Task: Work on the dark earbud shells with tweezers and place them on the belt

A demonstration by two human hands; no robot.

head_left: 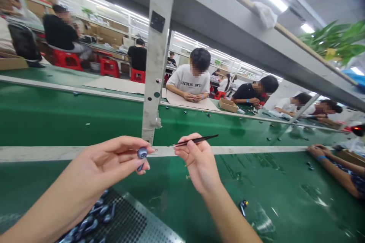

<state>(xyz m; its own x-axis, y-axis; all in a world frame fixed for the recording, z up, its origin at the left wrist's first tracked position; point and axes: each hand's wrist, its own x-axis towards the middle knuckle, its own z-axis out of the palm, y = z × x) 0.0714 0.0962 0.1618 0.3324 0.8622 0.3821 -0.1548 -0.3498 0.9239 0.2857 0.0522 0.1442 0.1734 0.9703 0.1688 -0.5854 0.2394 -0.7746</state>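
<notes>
My left hand (111, 161) pinches a small blue-grey earbud (142, 153) between thumb and fingertips, with its dark stem pointing down. My right hand (198, 161) is shut on a pair of black tweezers (196, 140). Their tips point left towards the earbud, a short gap from it. Below my left forearm, a perforated metal tray (128, 222) holds several similar earbuds (97, 212). One loose earbud (243, 207) lies on the green belt below my right wrist.
A metal upright (155, 57) rises behind my hands from the green workbench belt (85, 121), which has a white strip (57, 153). Small dark parts lie scattered on it. Co-workers sit across it on red stools; a co-worker's forearms (333, 167) rest at the right.
</notes>
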